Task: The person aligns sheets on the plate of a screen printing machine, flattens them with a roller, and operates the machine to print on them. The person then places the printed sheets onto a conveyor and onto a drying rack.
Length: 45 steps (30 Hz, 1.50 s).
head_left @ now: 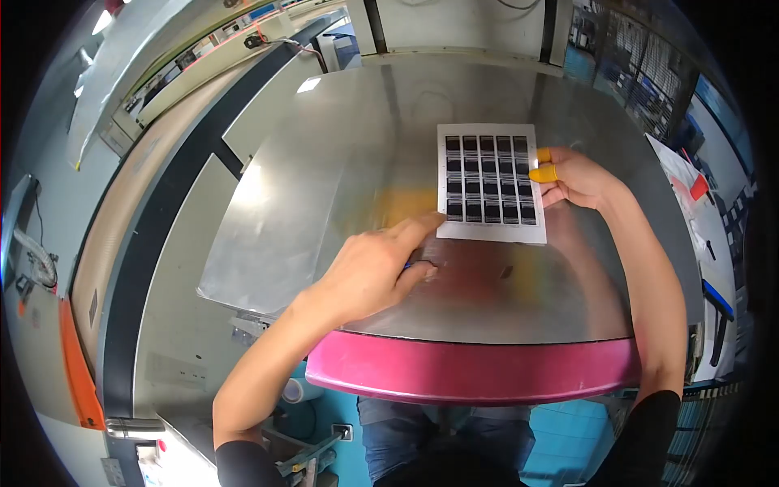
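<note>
A white sheet printed with rows of dark rectangles lies on the shiny metal tabletop. At its right edge my right hand pinches it; yellow finger cots cover two fingertips, and the other fingers are partly under the edge. My left hand rests at the sheet's lower left corner, index fingertip on or right beside it. Its thumb points right, apart from the index finger. A small bit of something blue shows under the left palm, and the curled fingers there are hidden.
The metal tabletop has a pink front edge close to my body. On the right stands a side surface with papers, a red item and a blue-and-black tool. A long dark-edged machine frame runs along the left.
</note>
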Available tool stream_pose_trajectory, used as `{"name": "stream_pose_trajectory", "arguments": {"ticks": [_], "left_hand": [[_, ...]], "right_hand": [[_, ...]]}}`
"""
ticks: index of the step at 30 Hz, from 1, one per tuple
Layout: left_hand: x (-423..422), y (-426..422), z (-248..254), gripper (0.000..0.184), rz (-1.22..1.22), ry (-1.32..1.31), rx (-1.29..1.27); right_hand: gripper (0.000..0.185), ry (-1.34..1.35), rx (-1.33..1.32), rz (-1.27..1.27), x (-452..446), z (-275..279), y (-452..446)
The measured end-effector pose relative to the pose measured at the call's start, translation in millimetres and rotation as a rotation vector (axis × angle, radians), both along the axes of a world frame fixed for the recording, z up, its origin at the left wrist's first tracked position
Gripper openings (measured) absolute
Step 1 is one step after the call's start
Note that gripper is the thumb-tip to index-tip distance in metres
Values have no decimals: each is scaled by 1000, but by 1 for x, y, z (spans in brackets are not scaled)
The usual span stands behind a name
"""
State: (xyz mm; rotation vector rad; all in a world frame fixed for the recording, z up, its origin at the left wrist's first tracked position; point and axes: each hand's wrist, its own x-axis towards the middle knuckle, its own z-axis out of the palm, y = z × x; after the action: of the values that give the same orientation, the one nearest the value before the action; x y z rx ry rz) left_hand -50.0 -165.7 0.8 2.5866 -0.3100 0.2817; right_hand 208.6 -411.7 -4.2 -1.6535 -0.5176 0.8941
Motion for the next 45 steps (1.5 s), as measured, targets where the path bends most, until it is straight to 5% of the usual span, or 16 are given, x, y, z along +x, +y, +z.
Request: {"name": "stream_pose_trajectory", "arguments": {"ticks": [6,9,12,14,19,45], "left_hand": [[7,-8,-6,57,20,-4,138],[10,-8,-13,57,9,-61,120],[11,-10,-12,57,10,-69,113],[10,-12,-7,57,20,-34,106],[13,-15,-12,57,9,-61,94],[14,-1,-10,50,-25,-76,98]], "right_hand": [[32,-246,-164,-72,-11,10,0],[32,-821,-343,-247,-34,-1,-21],[32,-950,-288,-176,-77,1,-40],[30,-1359,-120,-32,-94,-6,-48],[37,-1302,-130,142,-116,-13,-53],[40,-1344,-168,171,-121,-6,-37]]}}
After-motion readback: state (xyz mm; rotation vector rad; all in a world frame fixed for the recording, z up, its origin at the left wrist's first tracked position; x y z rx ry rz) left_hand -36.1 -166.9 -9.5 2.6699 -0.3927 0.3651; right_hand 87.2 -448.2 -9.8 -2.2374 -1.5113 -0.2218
